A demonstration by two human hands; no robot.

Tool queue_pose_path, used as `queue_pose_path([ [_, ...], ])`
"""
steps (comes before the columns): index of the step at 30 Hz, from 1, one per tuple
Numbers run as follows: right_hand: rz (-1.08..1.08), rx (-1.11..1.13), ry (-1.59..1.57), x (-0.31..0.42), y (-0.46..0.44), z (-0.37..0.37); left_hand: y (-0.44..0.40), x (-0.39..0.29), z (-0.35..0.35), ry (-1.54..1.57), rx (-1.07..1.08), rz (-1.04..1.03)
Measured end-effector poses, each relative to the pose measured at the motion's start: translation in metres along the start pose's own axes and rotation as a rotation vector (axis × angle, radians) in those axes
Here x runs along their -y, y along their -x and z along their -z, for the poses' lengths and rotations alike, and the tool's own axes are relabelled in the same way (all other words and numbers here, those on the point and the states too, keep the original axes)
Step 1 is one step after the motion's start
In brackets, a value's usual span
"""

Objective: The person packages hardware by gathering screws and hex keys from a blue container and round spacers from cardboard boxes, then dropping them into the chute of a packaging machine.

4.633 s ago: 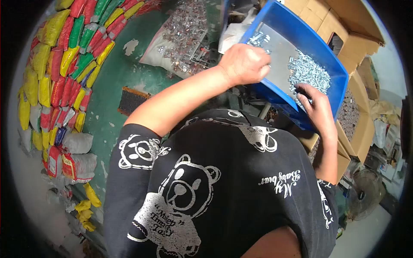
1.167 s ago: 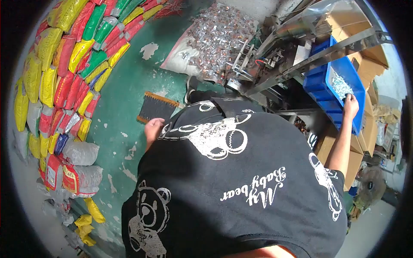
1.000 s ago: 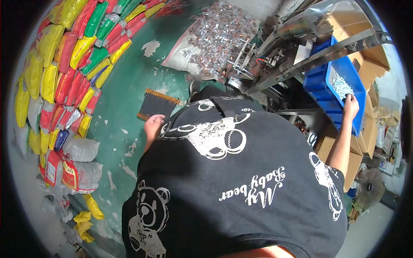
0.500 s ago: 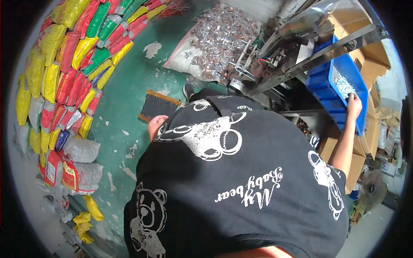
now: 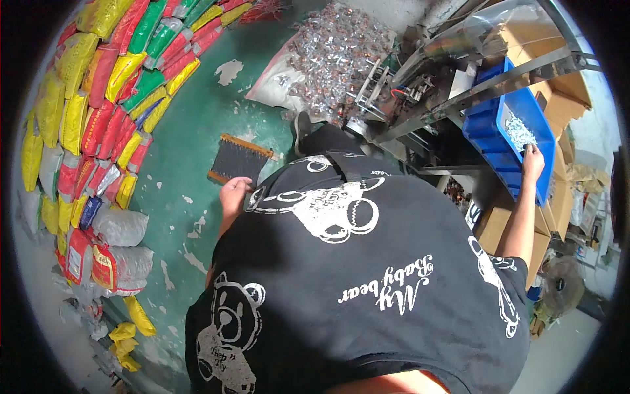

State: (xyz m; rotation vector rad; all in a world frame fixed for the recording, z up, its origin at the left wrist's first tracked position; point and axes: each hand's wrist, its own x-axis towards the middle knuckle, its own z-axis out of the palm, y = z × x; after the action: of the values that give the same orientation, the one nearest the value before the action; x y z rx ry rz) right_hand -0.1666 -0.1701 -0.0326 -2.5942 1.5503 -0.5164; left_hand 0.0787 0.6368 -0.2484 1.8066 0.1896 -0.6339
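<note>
My left hand (image 5: 234, 192) is closed at the near corner of a dark rectangular board (image 5: 241, 161) with orange-brown strips along two opposite edges. The fingers are partly hidden behind the hand. To the right, my right hand (image 5: 533, 163) reaches over the near side of a blue plastic bin (image 5: 482, 128). Its fingertips are pinched together beside a heap of small white pieces (image 5: 520, 131) in the bin. Something small and dark shows at those fingertips, too small to name.
Stacked red, yellow and green bags (image 5: 98, 125) line the left side. A large open sack of small clear-wrapped items (image 5: 335, 59) lies ahead, beside a metal machine (image 5: 374, 92). A metal frame bar (image 5: 485, 95) crosses near the bin, with cardboard boxes (image 5: 558, 85) behind it.
My left hand shows more of its back and wrist as my body shifts slightly. The board stays by it. My right hand remains at the white pieces with its fingertips together.
</note>
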Motion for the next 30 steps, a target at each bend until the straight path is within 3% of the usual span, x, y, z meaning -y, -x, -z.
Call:
queue_pose_path([
  [7, 0.031, -0.059, 0.036, -0.001, -0.001, 0.0, -0.007, 0.021, -0.013, 0.115, 0.107, -0.059],
  [9, 0.01, -0.03, 0.009, 0.001, -0.001, 0.001, -0.008, 0.033, -0.007, -0.061, 0.123, -0.207],
  [13, 0.014, -0.094, -0.009, 0.002, 0.001, -0.001, -0.011, 0.044, 0.006, 0.03, 0.206, -0.169],
  [16, 0.031, -0.131, 0.033, 0.003, 0.001, -0.001, -0.01, 0.045, 0.009, 0.212, 0.068, -0.128],
  [17, 0.007, -0.072, -0.015, 0.005, 0.003, 0.001, 0.0, 0.022, 0.004, 0.084, -0.037, -0.177],
  [18, 0.008, -0.117, 0.028, 0.008, 0.005, -0.001, 0.009, 0.0, 0.002, 0.037, -0.071, -0.094],
  [20, -0.002, -0.061, 0.113, 0.009, 0.003, 0.003, 0.0, 0.009, 0.003, 0.039, -0.09, -0.09],
  [22, -0.006, -0.093, 0.092, 0.013, 0.007, 0.004, -0.014, 0.025, 0.007, 0.003, -0.047, -0.086],
  [24, -0.059, -0.057, 0.091, 0.027, 0.015, 0.012, -0.031, 0.049, 0.012, 0.013, 0.051, -0.235],
  [26, -0.104, -0.073, 0.04, 0.037, 0.023, 0.016, -0.032, 0.051, 0.012, 0.013, 0.088, -0.205],
  [28, -0.112, -0.035, 0.027, 0.027, 0.015, 0.01, -0.03, 0.047, 0.004, 0.264, 0.242, -0.086],
  [29, -0.118, -0.039, 0.032, 0.028, 0.015, 0.01, -0.024, 0.033, 0.0, 0.051, 0.248, -0.179],
  [30, -0.122, -0.054, 0.068, 0.029, 0.016, 0.01, -0.029, 0.036, -0.001, 0.051, 0.255, -0.179],
])
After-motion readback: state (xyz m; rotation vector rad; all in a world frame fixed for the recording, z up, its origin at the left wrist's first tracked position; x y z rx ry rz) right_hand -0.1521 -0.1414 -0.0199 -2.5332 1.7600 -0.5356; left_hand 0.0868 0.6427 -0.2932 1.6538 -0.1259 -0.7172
